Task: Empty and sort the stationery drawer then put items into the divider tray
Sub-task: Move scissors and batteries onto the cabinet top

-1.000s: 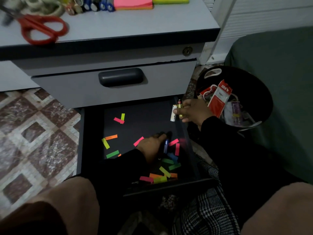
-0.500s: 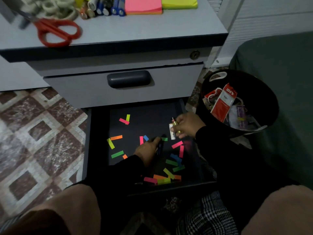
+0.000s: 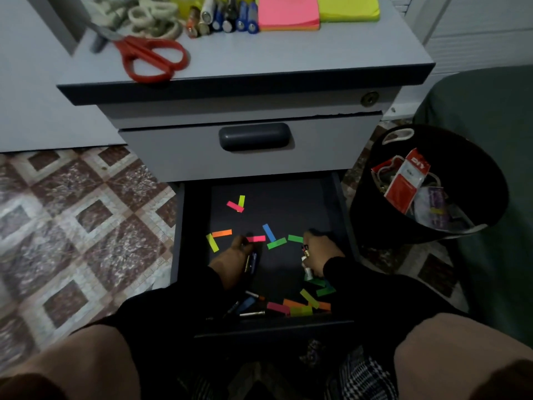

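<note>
Open drawer (image 3: 336, 203): left hand (image 3: 235, 259) curled round a dark battery (image 3: 252, 262), right hand (image 3: 320, 252) gripping two batteries (image 3: 306, 259); loose batteries (image 3: 249, 306) lie at the drawer's front wall, long axes roughly crosswise, nearer the left hand, colored tabs (image 3: 277, 243) scattered around

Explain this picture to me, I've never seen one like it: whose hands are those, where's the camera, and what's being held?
There is no machine here. A person wears a camera on their head, so you look down past their knees into an open drawer. The left hand grips a dark battery. The right hand holds a couple of batteries too. Coloured sticky flags lie scattered on the drawer floor. On the cabinet top sit red scissors, more batteries and sticky-note pads. A black bin stands beside the drawer.
</note>
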The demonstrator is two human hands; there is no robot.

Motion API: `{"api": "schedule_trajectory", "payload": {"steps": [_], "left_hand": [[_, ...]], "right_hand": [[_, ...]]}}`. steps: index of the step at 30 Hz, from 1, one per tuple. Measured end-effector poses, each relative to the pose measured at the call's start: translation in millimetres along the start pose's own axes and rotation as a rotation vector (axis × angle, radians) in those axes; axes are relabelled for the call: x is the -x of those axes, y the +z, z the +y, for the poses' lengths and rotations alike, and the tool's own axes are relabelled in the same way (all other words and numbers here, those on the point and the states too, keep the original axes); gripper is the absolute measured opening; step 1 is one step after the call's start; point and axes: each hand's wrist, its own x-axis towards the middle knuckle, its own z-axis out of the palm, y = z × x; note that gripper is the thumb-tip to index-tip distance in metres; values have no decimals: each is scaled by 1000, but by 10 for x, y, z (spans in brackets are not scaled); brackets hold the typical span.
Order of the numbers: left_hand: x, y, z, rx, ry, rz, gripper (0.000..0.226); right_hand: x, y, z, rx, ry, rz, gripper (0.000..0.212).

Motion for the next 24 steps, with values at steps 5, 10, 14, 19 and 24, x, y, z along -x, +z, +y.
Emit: {"api": "schedule_trajectory", "payload": {"steps": [5, 10, 14, 19, 24], "left_hand": [[-26, 17, -60, -40, 22, -34, 68], [2, 17, -49, -48, 46, -40, 69], [33, -28, -12, -38, 71, -47, 71], [58, -43, 15, -71, 115, -47, 65], [42, -20, -1, -9, 113, 5, 63]], "right_hand": [[-12, 69, 61, -76, -52, 1, 32], [1, 112, 88, 45, -73, 10, 64], [47, 147, 60, 148, -150, -24, 85], [87, 267, 86, 235, -300, -71, 71], [159, 345, -25, 337, -470, -62, 55]]}}
